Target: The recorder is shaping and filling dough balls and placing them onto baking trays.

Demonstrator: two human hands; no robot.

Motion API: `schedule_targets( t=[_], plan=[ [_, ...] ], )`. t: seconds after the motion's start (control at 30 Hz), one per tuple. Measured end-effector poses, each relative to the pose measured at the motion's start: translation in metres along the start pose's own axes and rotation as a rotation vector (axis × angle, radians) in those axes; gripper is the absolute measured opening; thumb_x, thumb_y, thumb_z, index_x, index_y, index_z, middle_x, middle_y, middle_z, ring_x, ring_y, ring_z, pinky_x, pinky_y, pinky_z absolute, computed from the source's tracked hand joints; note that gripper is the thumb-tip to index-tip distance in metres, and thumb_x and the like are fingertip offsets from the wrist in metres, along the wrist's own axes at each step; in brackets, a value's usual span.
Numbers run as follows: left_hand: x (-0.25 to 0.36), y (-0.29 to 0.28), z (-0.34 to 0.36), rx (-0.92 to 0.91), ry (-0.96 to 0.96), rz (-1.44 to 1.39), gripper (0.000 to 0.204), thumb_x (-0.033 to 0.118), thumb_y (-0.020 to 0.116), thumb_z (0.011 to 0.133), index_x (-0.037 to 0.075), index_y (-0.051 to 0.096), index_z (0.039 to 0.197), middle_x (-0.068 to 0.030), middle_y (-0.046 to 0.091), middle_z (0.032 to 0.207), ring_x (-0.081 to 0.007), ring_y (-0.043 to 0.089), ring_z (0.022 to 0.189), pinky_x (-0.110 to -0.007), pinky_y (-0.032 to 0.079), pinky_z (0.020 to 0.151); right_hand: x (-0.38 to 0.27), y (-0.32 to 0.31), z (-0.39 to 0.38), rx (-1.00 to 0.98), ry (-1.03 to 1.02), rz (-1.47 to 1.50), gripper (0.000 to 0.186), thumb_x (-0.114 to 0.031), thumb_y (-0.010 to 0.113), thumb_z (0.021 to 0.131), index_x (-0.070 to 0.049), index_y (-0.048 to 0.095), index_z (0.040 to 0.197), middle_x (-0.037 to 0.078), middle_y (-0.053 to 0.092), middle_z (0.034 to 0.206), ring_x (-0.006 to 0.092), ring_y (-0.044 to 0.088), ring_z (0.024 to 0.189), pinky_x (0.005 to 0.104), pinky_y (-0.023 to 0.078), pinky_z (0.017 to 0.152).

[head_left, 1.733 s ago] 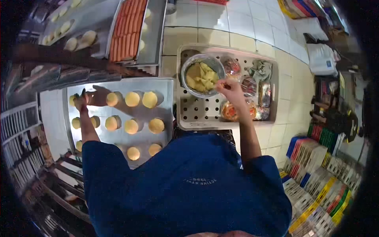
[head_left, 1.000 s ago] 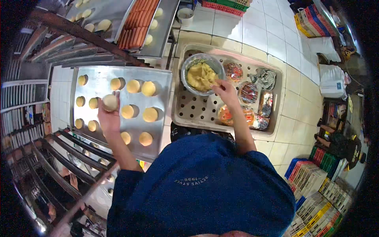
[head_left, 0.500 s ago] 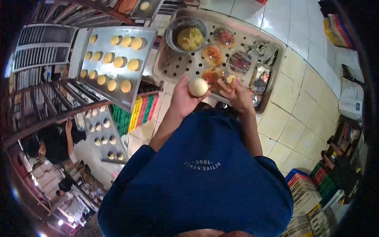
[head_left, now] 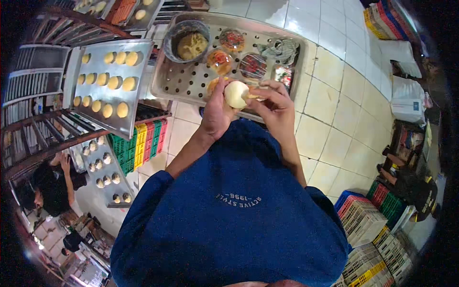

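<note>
A smooth, pale dough ball (head_left: 236, 94) rests in my left hand (head_left: 215, 114), whose fingers curl round its left side and underneath. My right hand (head_left: 275, 107) pinches a small bit of yellow paste at the ball's right side, fingertips touching the ball. Just beyond both hands lies a shallow plastic crate (head_left: 160, 79) with holes in its base. Inside it stand a clear bowl (head_left: 168, 39) of yellow paste (head_left: 192, 46), several clear-wrapped packs with red toppings (head_left: 220, 61) and a crumpled striped cloth (head_left: 282, 50). My hands partly cover the crate's near side.
On the left, a rack holds a metal tray (head_left: 98, 70) of round golden buns. Dark-topped dough pieces sit on a lower tray (head_left: 120, 189), near a person in black (head_left: 52, 184). Coloured crates (head_left: 138, 148) stand beneath; more crates (head_left: 363, 215) are stacked at lower right.
My right hand has come left with the yellow bit, from apart to touching the dough ball. The ball remains in my left hand. The whole view has shifted, so the crate appears further left.
</note>
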State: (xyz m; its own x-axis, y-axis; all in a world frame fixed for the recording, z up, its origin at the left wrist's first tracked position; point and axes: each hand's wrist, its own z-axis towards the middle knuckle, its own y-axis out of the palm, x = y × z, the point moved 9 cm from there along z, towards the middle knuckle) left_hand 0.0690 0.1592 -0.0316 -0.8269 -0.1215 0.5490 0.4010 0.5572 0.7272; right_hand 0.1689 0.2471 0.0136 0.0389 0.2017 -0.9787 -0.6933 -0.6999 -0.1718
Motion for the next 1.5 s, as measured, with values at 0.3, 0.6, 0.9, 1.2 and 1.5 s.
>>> schedule_targets(
  t=[0.3, 0.6, 0.9, 1.2, 1.5],
  plan=[
    [0.003, 0.019, -0.011, 0.003, 0.04, 0.193, 0.028, 0.026, 0.053, 0.096, 0.008, 0.046, 0.117, -0.0052, 0.054, 0.109, -0.0161, 0.057, 0.1, -0.034, 0.048, 0.088, -0.037, -0.003, -0.004, 0.158, -0.097, -0.122, 0.019, -0.004, 0.074, 0.076, -0.005, 0.072, 0.095, 0.007, 0.068, 0.091, 0.0212, 0.06, 0.088, 0.0321, 0.047, 0.078],
    [0.026, 0.023, -0.017, -0.12, 0.124, 0.074, 0.036, 0.022, 0.059, 0.093, 0.003, 0.046, 0.12, -0.0099, 0.06, 0.104, -0.0235, 0.062, 0.099, -0.039, 0.055, 0.084, -0.007, -0.005, -0.014, 0.002, 0.043, 0.303, 0.042, -0.021, 0.053, 0.094, -0.001, 0.052, 0.131, 0.014, 0.046, 0.138, 0.0253, 0.041, 0.128, 0.0361, 0.031, 0.107],
    [0.012, 0.033, -0.038, -0.335, -0.026, 0.691, 0.057, 0.009, 0.08, 0.071, 0.005, 0.05, 0.119, -0.0045, 0.059, 0.103, -0.0116, 0.058, 0.095, -0.026, 0.048, 0.086, -0.028, 0.014, -0.005, -0.198, 0.098, 0.317, 0.063, -0.013, 0.078, 0.072, 0.0, 0.052, 0.128, 0.011, 0.058, 0.123, 0.0165, 0.056, 0.111, 0.0306, 0.045, 0.093],
    [-0.004, 0.028, -0.048, -0.428, -0.083, 0.773, 0.063, 0.012, 0.081, 0.071, 0.003, 0.048, 0.124, -0.0035, 0.059, 0.107, -0.01, 0.058, 0.096, -0.026, 0.048, 0.085, -0.007, 0.019, -0.001, -0.112, 0.26, 0.316, 0.04, -0.01, 0.072, 0.08, 0.0, 0.06, 0.117, 0.005, 0.063, 0.112, 0.0106, 0.057, 0.1, 0.0282, 0.046, 0.087],
    [0.006, 0.014, -0.039, -0.305, 0.005, 0.612, 0.066, 0.008, 0.082, 0.07, 0.003, 0.046, 0.126, -0.0046, 0.058, 0.11, -0.0111, 0.057, 0.101, -0.028, 0.048, 0.088, -0.078, 0.024, -0.035, -0.266, -0.471, -0.541, 0.056, -0.047, 0.027, 0.097, -0.01, 0.061, 0.124, 0.026, 0.041, 0.138, 0.0387, 0.039, 0.125, 0.0475, 0.024, 0.105]
  ],
)
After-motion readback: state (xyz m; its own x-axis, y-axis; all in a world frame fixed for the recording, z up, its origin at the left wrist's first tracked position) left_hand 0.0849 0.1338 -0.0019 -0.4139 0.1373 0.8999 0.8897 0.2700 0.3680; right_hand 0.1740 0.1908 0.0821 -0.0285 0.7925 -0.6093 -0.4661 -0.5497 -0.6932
